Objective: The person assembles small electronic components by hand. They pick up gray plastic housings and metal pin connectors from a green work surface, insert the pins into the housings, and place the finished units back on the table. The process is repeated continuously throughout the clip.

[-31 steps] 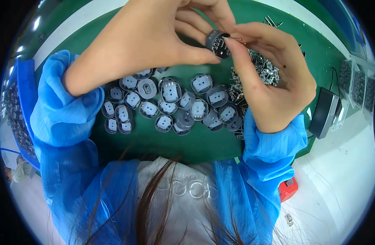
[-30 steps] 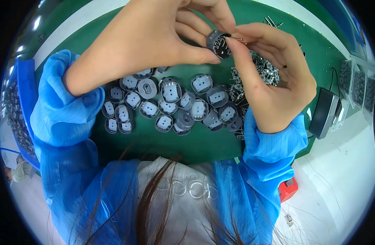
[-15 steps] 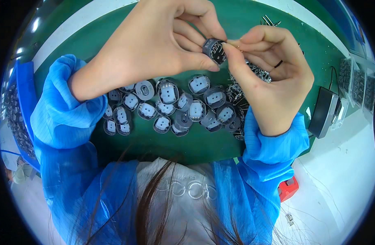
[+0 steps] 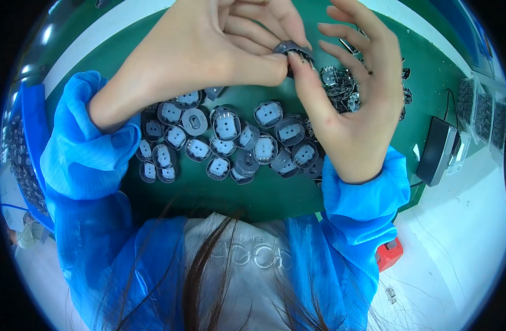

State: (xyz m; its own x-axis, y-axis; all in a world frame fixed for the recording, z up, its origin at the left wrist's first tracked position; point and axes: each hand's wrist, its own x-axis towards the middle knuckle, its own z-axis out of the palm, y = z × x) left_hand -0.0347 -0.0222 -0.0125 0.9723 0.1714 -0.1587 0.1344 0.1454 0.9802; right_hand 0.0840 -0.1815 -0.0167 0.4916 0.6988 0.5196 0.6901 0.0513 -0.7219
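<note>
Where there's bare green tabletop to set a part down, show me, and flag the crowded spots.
Bare strip: green tabletop between the grey housings and the shirt front. Another bare patch lies between the left forearm and the white table edge. Crowded: the middle, with housings packed close, and beneath the right hand, where metal parts heap up.

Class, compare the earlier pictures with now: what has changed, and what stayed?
The right hand has opened: its fingers, earlier curled near the thumb, have spread upward; the coppery leads seen there no longer show. The grey housing has tilted, so its circuit-board face no longer shows plainly. The left hand still grips it, the thumb still touches it, and the loose housings stay on the green tabletop.
</note>
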